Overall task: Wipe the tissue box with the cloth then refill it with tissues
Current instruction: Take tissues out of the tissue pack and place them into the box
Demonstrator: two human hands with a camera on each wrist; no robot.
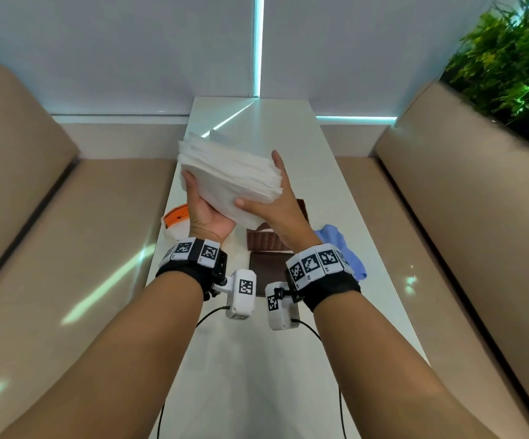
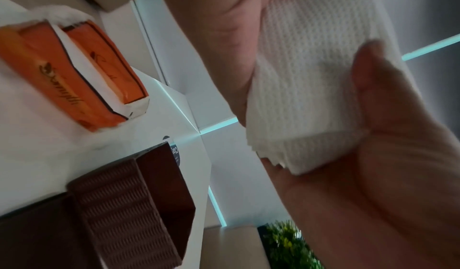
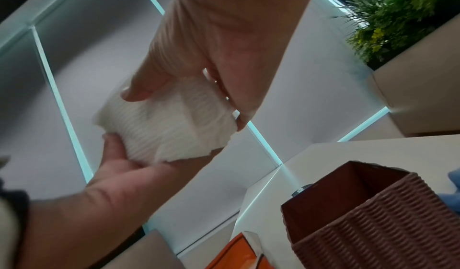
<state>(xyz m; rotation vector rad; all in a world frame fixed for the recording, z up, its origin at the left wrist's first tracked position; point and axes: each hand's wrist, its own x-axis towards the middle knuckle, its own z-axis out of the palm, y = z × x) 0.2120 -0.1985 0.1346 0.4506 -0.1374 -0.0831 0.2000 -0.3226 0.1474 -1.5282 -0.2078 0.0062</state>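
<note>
I hold the stack of tissues [image 1: 228, 175] up above the desk [image 1: 288, 359] between both hands. My left hand [image 1: 206, 210] cups its near left corner from below, fingers curled round the edge; my right hand [image 1: 276, 204] grips the right side, thumb on top. The open brown tissue box [image 3: 373, 214] stands on the desk below my hands, the blue cloth [image 1: 342, 248] just to its right, and the orange tissue packet [image 2: 74, 72] lies to its left.

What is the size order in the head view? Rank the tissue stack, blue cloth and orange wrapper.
1. tissue stack, largest, though held nearer the camera.
2. blue cloth.
3. orange wrapper, smallest showing, but the left hand hides part, so second and third are unsure.
</note>
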